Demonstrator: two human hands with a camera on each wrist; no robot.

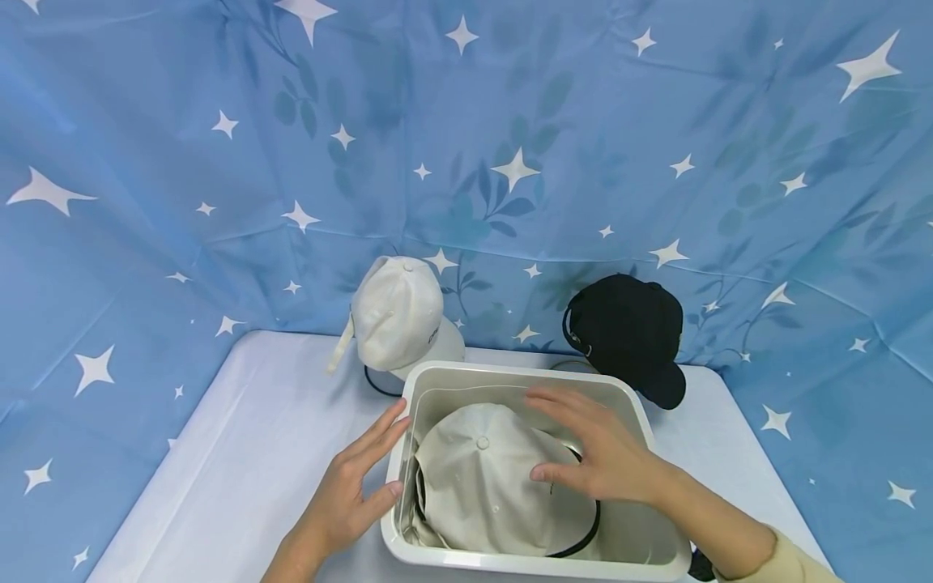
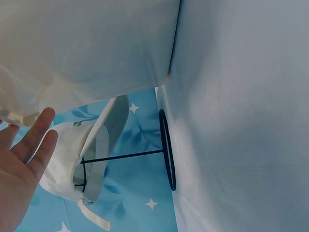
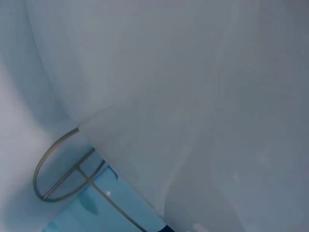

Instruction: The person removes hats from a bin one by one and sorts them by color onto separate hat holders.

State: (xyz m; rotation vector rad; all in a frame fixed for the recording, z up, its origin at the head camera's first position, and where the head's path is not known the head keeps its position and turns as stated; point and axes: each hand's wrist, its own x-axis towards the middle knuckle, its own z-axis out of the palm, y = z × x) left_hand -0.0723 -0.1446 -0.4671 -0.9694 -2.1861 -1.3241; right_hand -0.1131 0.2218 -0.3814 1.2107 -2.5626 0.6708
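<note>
A pale beige cap (image 1: 484, 478) with dark edging along its brim lies crown up inside a white plastic bin (image 1: 510, 559). Against the bin's left rim rests my left hand (image 1: 346, 494), fingers extended and thumb apart. The left wrist view shows the same hand (image 2: 21, 174) beside the bin's outer wall (image 2: 96, 48). My right hand (image 1: 601, 449) hovers over the bin's right half, its thumb overlapping the cap's side and its fingers loosely spread. In the right wrist view the bin's wall (image 3: 193, 96) fills most of the picture and hides that hand.
Behind the bin, a white cap (image 1: 401, 312) hangs on a black wire stand (image 2: 120, 156) at left. A black cap (image 1: 627, 332) is at right, near a brass-coloured stand (image 3: 72, 169). A dark object (image 1: 701, 565) shows by the bin's near right corner. Blue star-patterned cloth (image 1: 466, 121) encloses the white table (image 1: 219, 470).
</note>
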